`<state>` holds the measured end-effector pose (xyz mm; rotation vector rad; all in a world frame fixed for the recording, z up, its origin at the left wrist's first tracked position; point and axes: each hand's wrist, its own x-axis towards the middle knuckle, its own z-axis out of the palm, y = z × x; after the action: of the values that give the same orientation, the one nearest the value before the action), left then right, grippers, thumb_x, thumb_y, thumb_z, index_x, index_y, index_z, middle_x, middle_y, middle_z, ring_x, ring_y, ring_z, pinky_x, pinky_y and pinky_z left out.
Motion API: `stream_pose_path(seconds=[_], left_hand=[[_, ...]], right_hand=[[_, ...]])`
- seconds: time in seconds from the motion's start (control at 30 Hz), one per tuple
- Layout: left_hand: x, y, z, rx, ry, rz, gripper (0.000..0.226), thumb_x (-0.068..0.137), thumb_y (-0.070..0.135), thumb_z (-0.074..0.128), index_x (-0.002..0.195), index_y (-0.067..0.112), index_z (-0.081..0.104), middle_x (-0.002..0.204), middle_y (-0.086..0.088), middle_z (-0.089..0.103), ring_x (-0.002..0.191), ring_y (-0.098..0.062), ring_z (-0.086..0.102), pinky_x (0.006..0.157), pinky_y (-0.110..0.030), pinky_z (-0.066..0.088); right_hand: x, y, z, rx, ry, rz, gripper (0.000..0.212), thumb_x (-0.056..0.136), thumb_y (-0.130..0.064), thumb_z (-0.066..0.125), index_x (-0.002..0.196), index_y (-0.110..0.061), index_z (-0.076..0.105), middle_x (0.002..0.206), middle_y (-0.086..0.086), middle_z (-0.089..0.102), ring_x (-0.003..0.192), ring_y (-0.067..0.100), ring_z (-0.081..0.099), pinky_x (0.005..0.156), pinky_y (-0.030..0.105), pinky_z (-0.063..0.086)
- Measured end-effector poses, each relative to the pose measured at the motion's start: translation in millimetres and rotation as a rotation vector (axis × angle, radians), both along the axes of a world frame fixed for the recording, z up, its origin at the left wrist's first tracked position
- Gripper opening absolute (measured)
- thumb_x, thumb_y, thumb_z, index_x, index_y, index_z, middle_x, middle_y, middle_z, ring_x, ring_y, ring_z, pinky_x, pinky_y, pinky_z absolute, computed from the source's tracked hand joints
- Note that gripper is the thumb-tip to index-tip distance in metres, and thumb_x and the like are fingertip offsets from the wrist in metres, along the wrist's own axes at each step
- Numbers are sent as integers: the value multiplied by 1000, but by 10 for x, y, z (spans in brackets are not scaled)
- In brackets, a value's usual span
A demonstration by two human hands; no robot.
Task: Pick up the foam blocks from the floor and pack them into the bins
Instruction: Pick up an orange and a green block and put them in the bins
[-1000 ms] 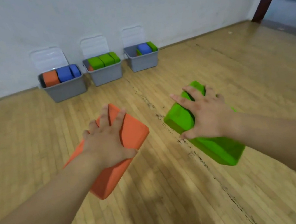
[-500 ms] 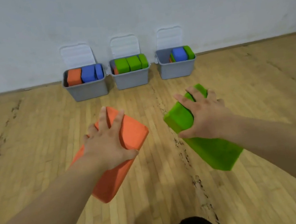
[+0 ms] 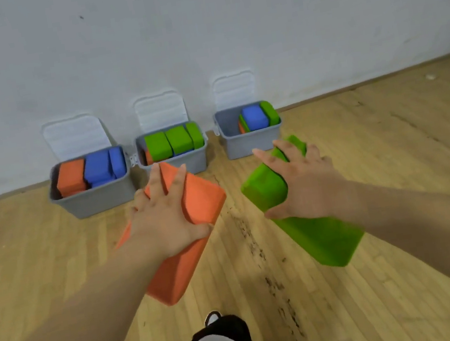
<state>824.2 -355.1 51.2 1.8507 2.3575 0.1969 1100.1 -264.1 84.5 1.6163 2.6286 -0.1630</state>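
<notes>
gripping an orange foam block (image 3: 202, 203) from above, the left hand (image 3: 164, 221) holds it over the floor (image 3: 57, 270); the right hand (image 3: 306, 187) clasps a green foam block (image 3: 323, 237) alongside, three part-filled grey bins (image 3: 198, 159) just ahead of both hands

Orange block (image 3: 199, 203); green block (image 3: 320, 239); grey bins (image 3: 96, 201).

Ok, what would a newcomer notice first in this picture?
Two bright foam blocks held out in front: an orange block in the left hand, a green block in the right hand. Behind them, three open grey bins stand against the wall, partly filled with more blocks.
</notes>
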Motion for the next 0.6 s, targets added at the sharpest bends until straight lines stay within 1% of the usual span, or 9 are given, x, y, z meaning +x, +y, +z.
stream_pose_path(seconds=[0.07,0.13,0.23,0.33,0.47,0.6], left_hand=[[-224,637,13,-12,-7,-47,135,53,86,67,151,56,-22,167,4,-27,146,-48,18,113,-65,30],[-423,1225,89,-30,1,-98,135,54,85,68,150,57,-22,167,3,-27,146,-49,18,112,-66,30],[-664,2058,272,-19,48,-162,134,54,86,67,150,57,-22,167,3,-26,144,-48,21,111,-65,32],[-761,2782,347,-19,50,-200,133,55,85,66,149,57,-23,167,3,-25,144,-49,22,113,-65,30],[-786,3635,176,-32,9,-205,133,56,85,68,150,57,-22,167,4,-27,146,-50,18,112,-66,31],[-767,4480,-86,-75,9,-144,133,57,85,68,150,55,-22,166,2,-28,145,-49,19,112,-65,31]], right_hand=[[-140,469,11,18,9,-62,127,52,-94,62,149,-62,-14,167,-7,1,144,52,14,110,70,31],[-268,904,34,12,35,-130,126,51,-94,61,149,-62,-12,167,-7,2,143,52,16,108,70,33],[-397,1526,113,-18,72,-190,124,54,-91,64,148,-64,-12,167,-10,-1,145,53,12,110,71,30],[-473,2118,117,-52,81,-238,124,57,-89,66,147,-65,-14,166,-13,-4,147,53,8,112,70,27],[-526,3076,-27,-51,74,-239,123,56,-90,65,146,-65,-16,165,-14,-3,146,51,10,111,69,30],[-552,4154,-297,-54,81,-193,124,54,-92,62,147,-65,-15,165,-13,0,142,50,17,108,68,35]])
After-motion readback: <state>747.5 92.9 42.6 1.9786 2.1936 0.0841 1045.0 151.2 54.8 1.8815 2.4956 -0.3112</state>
